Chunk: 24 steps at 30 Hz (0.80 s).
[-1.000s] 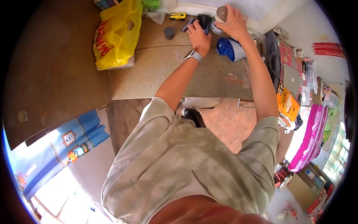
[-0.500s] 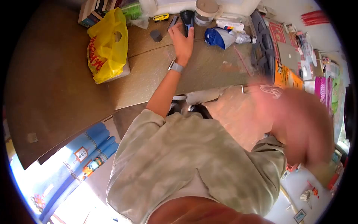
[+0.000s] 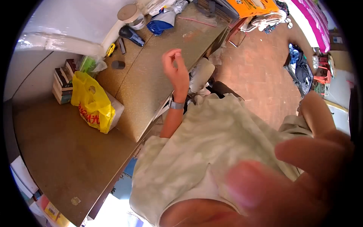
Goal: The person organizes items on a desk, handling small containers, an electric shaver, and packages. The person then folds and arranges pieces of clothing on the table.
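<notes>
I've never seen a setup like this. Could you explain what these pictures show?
There is no machine here: a person works with two bare hands. Every picture comes from one camera worn on the person's head, looking forward and down, so their own shirt fills much of the view.

On the table are a yellow plastic bag, a stack of books, a dark cylinder, a small yellow toy car and a lidded jar, among other things. The left hand looks empty, fingers loosely curled. The right hand is blurred near the camera; I can't tell whether it holds anything.
</notes>
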Each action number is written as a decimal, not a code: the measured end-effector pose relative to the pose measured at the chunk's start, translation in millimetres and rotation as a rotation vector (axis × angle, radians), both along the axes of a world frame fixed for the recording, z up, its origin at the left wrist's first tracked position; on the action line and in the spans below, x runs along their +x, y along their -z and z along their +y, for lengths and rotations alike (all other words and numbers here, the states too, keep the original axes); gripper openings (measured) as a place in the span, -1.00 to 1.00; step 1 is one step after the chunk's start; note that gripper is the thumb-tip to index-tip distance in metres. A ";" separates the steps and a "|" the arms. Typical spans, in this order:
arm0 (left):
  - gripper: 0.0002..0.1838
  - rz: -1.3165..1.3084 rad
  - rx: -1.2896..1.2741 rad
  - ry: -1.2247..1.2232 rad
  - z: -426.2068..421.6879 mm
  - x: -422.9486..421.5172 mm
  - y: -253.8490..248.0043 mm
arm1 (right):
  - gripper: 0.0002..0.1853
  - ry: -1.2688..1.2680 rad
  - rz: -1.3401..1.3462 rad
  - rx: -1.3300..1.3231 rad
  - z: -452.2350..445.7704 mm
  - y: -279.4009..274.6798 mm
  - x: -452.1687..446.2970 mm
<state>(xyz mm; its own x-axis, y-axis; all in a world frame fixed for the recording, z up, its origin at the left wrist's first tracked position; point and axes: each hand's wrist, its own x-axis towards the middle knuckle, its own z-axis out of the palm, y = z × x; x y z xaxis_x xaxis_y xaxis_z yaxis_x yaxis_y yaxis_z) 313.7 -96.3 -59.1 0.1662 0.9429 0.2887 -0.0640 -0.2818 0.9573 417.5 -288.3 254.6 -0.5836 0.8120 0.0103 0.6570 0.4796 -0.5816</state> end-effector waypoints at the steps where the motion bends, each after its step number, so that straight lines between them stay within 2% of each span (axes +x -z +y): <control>1: -0.89 0.008 0.035 0.034 -4.5 6.6 -8.7 | -0.76 0.021 -0.017 0.072 -7.1 -6.0 4.0; 4: -0.90 0.000 0.107 0.083 -19.0 30.9 -21.2 | -0.76 0.165 -0.084 0.341 -30.2 -30.2 33.6; 6: -0.90 0.027 0.111 0.199 -32.0 49.4 -23.9 | -0.76 0.394 -0.103 0.479 -41.7 -28.9 69.5; 7: -0.90 0.008 0.120 0.192 -37.0 65.8 -23.4 | -0.76 0.548 -0.074 0.470 -41.9 -16.0 92.1; 8: -0.89 -0.016 -0.022 0.288 -46.8 80.1 -18.2 | -0.76 0.722 0.010 0.380 -38.0 6.8 116.6; 9: -0.88 -0.038 -0.171 0.388 -59.7 96.7 -11.1 | -0.74 0.881 0.153 0.204 -25.4 55.0 154.4; 10: -0.88 -0.057 -0.171 0.390 -71.0 119.8 -3.8 | -0.71 1.059 0.329 0.039 -12.9 103.3 192.0; 11: -0.84 -0.081 -0.355 0.529 -78.1 146.4 6.6 | -0.68 1.241 0.501 -0.090 -0.8 151.5 229.4; 12: -0.78 -0.096 -0.542 0.662 -81.5 176.9 19.5 | -0.66 1.265 0.680 -0.068 13.7 218.0 280.1; 13: -0.78 -0.104 -0.535 0.645 -81.2 212.8 32.2 | -0.63 1.371 0.901 -0.065 26.2 271.2 324.2; 15: -0.58 -0.303 -1.061 0.620 -79.9 291.3 56.9 | -0.55 1.417 1.426 -0.225 41.5 376.3 415.6; 16: -0.58 -0.325 -1.035 0.583 -67.0 333.9 74.9 | -0.55 1.368 1.419 -0.242 64.0 410.6 455.1; 18: -0.49 -0.404 -1.329 0.240 -43.1 413.5 122.3 | -0.34 1.504 1.541 -0.270 102.4 460.0 524.8; 19: -0.44 -0.419 -1.317 0.206 -29.1 446.0 149.6 | -0.34 1.504 1.554 -0.295 111.0 491.5 546.9; 20: -0.40 -0.434 -1.303 0.172 -16.2 477.8 176.3 | -0.31 1.641 1.620 -0.326 131.0 514.0 579.0; 21: -0.39 -0.616 -1.144 0.294 -2.6 503.5 183.9 | -0.28 1.765 1.669 -0.375 151.8 523.9 605.3; 22: -0.37 -0.791 -0.945 0.346 9.8 518.0 185.3 | -0.29 1.594 1.710 -0.288 178.6 520.3 616.4; 23: -0.39 -0.795 -0.857 0.231 15.1 533.3 177.7 | -0.30 1.431 1.780 -0.179 189.1 515.6 619.8; 24: -0.41 -0.794 -0.752 0.091 24.2 550.8 171.4 | -0.21 1.423 1.946 -0.430 194.6 552.7 655.6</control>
